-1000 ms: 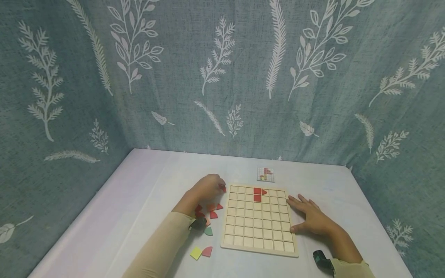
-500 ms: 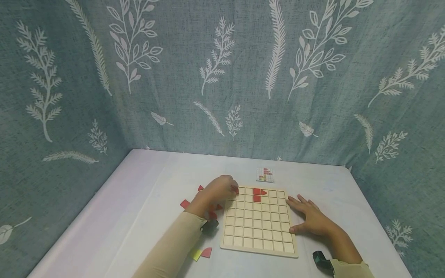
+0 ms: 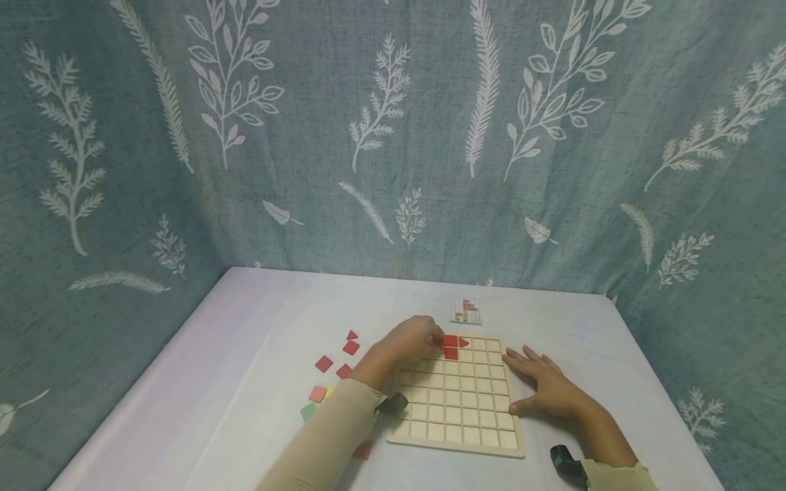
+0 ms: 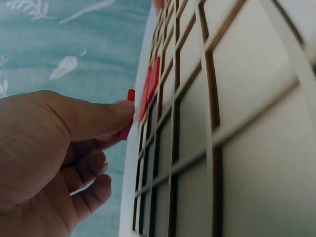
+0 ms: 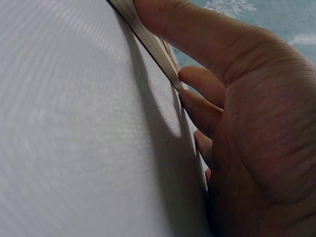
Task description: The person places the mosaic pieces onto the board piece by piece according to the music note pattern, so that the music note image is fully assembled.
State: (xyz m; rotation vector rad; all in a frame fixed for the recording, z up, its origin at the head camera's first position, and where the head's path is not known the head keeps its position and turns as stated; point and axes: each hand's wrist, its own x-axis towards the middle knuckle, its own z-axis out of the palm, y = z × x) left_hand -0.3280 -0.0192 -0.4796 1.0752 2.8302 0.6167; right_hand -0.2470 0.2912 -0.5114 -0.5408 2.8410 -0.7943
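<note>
Over the top left of a wooden grid board [image 3: 454,413], my left hand [image 3: 410,338] pinches a small red tile [image 4: 126,130] between thumb and fingers. The tile shows edge-on in the left wrist view, so its shape is hard to tell. Just right of it, two red squares [image 3: 451,353] and a red triangle [image 3: 463,342] lie in the board's cells. My right hand [image 3: 548,390] rests at the board's right side with fingers spread. Its thumb and fingertips touch the wooden edge in the right wrist view.
A small pattern card [image 3: 466,311] lies behind the board. Loose tiles are scattered to its left, among them a red square [image 3: 323,363], a red triangle [image 3: 352,335], an orange square [image 3: 317,394] and a green tile [image 3: 308,411]. My left forearm hides some.
My left hand has carried the red tile rightward from beside the board to over its top row, close to the placed red tiles. The right hand has stayed at the board's edge.
</note>
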